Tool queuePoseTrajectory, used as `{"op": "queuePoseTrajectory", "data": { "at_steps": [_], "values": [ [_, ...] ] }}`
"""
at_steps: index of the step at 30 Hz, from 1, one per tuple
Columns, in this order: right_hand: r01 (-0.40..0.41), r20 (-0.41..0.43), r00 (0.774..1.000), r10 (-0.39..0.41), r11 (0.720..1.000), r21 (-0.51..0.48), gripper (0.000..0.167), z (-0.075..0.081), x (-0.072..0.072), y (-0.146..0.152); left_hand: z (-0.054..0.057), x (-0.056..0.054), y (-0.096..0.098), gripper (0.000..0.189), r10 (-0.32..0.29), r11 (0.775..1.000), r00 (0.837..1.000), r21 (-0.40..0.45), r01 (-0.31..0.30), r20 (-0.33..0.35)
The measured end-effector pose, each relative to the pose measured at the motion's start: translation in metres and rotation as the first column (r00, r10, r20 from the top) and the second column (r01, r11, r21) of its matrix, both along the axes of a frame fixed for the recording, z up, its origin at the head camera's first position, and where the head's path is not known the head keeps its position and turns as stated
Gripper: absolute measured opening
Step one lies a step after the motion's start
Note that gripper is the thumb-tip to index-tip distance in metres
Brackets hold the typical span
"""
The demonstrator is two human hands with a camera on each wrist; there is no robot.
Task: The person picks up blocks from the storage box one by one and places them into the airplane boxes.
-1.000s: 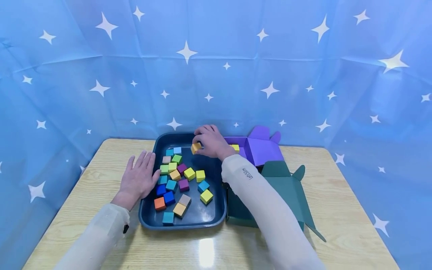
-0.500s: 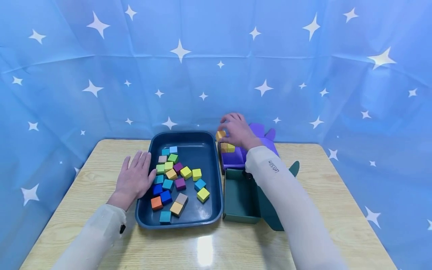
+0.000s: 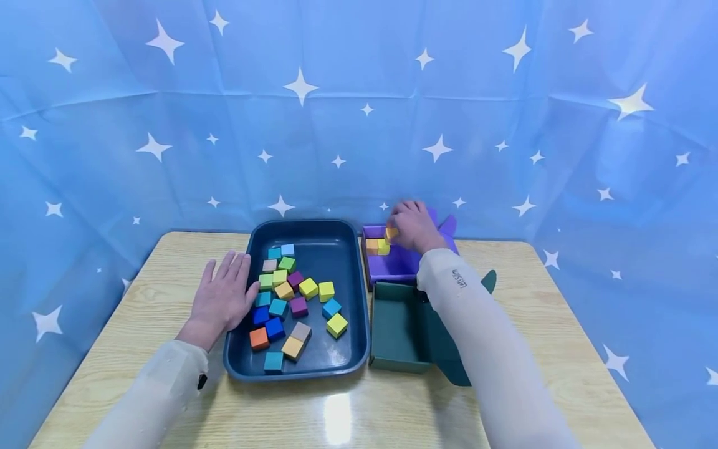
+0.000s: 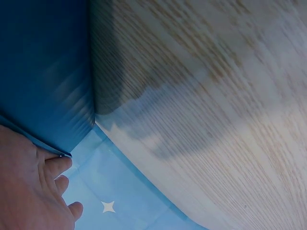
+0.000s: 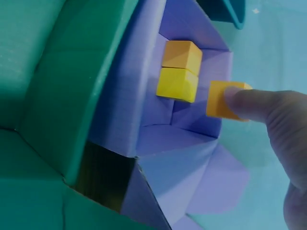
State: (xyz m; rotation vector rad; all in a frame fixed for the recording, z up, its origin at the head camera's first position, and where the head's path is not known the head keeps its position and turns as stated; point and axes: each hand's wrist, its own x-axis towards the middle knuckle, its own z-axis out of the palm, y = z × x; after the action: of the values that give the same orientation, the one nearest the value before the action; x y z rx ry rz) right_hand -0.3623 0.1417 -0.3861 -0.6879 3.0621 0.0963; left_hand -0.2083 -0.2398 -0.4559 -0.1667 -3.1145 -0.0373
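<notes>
My right hand (image 3: 414,226) pinches an orange cube (image 5: 221,99) over the far part of the purple box (image 3: 392,272). Inside that box, a light orange cube (image 5: 182,54) and a yellow cube (image 5: 176,84) sit side by side against the left part. My left hand (image 3: 223,296) lies flat with fingers straight, resting along the left rim of the dark blue tray (image 3: 320,231). The tray holds several loose cubes in many colours, among them a red-orange cube (image 3: 259,338), a purple cube (image 3: 298,306) and a yellow cube (image 3: 337,325).
A dark green box (image 3: 401,327) with its lid folded open to the right stands in front of the purple box, close beside the tray. My right forearm passes over its lid. A blue star-patterned curtain (image 3: 359,125) hangs behind the wooden table (image 3: 280,411).
My right hand has carried the orange cube from above the tray rightward to the purple box, then lowered it there. My left hand has stayed on the tray rim.
</notes>
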Motion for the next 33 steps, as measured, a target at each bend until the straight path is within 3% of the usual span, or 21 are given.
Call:
{"op": "queuePoseTrajectory", "data": {
  "at_steps": [14,33],
  "values": [
    [0.082,0.013,0.996,-0.084,0.992,0.096,0.034,-0.028,-0.008,0.001,0.001,0.002,0.002,0.073,0.009,1.0,1.0,0.002,-0.009,0.006],
    [0.088,-0.006,0.996,-0.088,0.989,0.115,0.024,-0.033,-0.014,0.003,0.0,-0.001,-0.001,0.073,0.014,1.0,1.0,-0.001,-0.014,-0.003]
  ]
}}
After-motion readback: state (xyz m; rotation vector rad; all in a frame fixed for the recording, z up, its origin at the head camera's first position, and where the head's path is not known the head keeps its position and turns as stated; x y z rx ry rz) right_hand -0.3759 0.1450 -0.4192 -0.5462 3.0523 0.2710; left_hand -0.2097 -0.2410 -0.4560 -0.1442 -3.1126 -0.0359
